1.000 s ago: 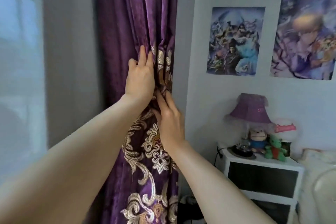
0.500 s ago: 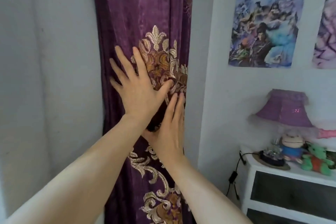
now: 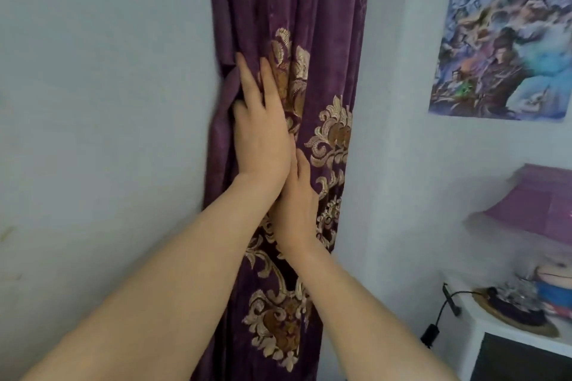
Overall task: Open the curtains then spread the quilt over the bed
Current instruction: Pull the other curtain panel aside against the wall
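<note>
Purple curtain bunched in the wall corner. Left hand flat on its left edge, fingers straight, pressing. Right hand just below, pressing flat too.

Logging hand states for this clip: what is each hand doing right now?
Left hand: open, straight fingers pressed flat on the purple curtain.
Right hand: open, flat against the curtain, holding nothing.

Bare wall left of curtain; lamp, nightstand right.
</note>
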